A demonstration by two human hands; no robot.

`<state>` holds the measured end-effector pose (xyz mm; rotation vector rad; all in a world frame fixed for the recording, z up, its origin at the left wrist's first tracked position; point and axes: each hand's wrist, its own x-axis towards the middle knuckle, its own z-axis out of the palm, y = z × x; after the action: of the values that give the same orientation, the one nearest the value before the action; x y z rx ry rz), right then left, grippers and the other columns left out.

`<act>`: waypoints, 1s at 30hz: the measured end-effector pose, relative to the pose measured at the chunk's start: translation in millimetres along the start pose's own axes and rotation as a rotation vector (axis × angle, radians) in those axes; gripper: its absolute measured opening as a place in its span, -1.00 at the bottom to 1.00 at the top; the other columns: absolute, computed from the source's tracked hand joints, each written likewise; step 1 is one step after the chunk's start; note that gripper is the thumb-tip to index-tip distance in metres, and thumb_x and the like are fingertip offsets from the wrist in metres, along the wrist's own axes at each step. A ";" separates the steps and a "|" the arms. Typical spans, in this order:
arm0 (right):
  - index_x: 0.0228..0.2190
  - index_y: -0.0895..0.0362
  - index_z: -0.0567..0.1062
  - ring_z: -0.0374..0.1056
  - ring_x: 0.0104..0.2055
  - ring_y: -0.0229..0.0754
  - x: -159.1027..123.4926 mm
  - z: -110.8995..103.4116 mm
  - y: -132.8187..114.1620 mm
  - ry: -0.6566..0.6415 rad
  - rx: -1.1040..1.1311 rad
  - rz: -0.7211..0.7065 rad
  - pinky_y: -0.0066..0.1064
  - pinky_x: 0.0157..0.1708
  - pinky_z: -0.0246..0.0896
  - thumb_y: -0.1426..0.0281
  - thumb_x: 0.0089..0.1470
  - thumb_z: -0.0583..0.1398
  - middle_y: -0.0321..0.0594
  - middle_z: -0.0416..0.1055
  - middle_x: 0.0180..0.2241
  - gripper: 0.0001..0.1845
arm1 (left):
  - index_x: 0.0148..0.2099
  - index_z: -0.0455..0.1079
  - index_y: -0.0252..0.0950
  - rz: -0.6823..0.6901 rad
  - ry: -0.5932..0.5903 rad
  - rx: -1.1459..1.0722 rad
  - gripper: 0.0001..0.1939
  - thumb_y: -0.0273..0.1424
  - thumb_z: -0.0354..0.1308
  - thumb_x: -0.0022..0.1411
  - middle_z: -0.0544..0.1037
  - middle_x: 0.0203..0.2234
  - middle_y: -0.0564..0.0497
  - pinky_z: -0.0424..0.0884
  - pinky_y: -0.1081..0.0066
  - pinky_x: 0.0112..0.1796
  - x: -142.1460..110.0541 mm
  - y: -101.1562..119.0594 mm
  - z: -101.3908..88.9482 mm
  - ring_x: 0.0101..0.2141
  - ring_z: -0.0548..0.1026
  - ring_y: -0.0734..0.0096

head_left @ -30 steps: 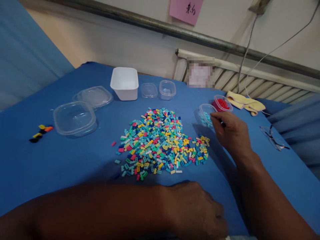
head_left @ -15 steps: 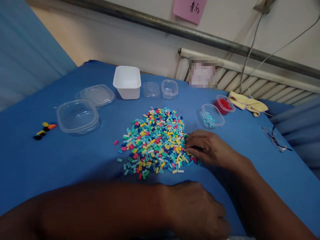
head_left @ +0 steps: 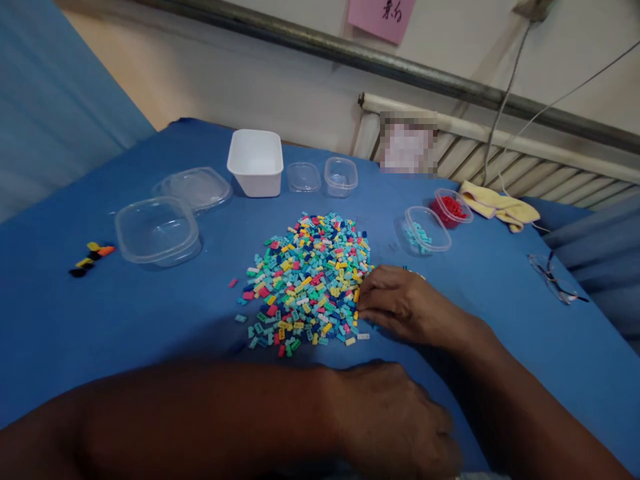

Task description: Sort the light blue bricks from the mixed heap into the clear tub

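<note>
A wide pile of small toy building bricks [head_left: 305, 280] in turquoise, yellow, pink, navy, green and white lies mid-table. My right hand [head_left: 400, 303] is at the pile's right edge, fingers bent and drawn together, tips touching the bricks. Whatever is between those fingertips is hidden. My left hand [head_left: 395, 420] rests near the front edge, below the pile, the forearm crossing from the left. Its fingers are curled under and mostly out of sight. Beyond the right hand stand a clear tub [head_left: 427, 230] with turquoise bricks and another tub [head_left: 450, 208] with red ones.
On the left are a clear tub [head_left: 157, 233], clear lids [head_left: 195, 187] and a small black, yellow and orange brick figure [head_left: 91, 259]. At the back stand a white bin [head_left: 255, 163] and a small clear tub [head_left: 341, 177]. Eyeglasses [head_left: 557, 280] and a yellow cloth [head_left: 500, 205] lie right.
My right hand has moved slightly left, further into the pile's edge, and a few bricks now show behind its knuckles. My left hand stays nearly still.
</note>
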<state>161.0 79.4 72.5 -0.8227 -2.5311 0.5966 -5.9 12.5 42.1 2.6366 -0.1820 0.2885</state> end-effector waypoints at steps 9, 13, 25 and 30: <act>-0.02 0.06 0.62 0.56 -0.10 -0.07 -17.0 -8.8 28.6 0.225 -0.185 0.138 -0.20 -0.07 0.48 0.37 0.47 0.25 -0.10 0.65 -0.13 -0.85 | -0.06 0.53 -0.22 -0.009 -0.099 -0.019 -0.83 -0.26 0.19 0.48 0.58 -0.21 0.06 0.18 0.22 -0.57 1.9 0.0 -6.1 -0.30 0.54 0.27; -0.12 0.06 0.63 0.55 -0.18 -0.13 -25.3 -23.6 24.8 0.015 -0.127 0.154 -0.29 -0.17 0.42 0.39 0.46 0.24 -0.16 0.64 -0.20 -0.88 | -0.05 0.53 -0.22 -0.017 -0.110 -0.016 -0.85 -0.28 0.25 0.43 0.58 -0.18 0.06 0.19 0.22 -0.56 2.0 1.8 -9.0 -0.29 0.53 0.28; -0.11 0.04 0.64 0.55 -0.18 -0.13 -30.4 -30.9 17.2 -0.091 -0.124 0.189 -0.30 -0.17 0.40 0.39 0.46 0.23 -0.17 0.65 -0.21 -0.86 | -0.09 0.52 -0.21 -0.007 -0.014 -0.003 -0.84 -0.25 0.29 0.40 0.52 -0.28 0.08 0.17 0.22 -0.58 -0.7 1.1 2.0 -0.35 0.49 0.30; -0.11 0.04 0.64 0.54 -0.19 -0.14 -29.6 -32.4 13.0 -0.052 -0.163 0.209 -0.31 -0.18 0.39 0.38 0.47 0.22 -0.17 0.64 -0.20 -0.84 | -0.12 0.51 -0.22 0.012 0.017 -0.004 -0.86 -0.27 0.31 0.39 0.56 -0.27 0.07 0.20 0.21 -0.59 -0.8 0.9 1.4 -0.34 0.51 0.32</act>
<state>204.9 79.0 85.2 -1.1552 -2.5859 0.4852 -6.6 11.1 41.2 2.6295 -0.1930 0.3141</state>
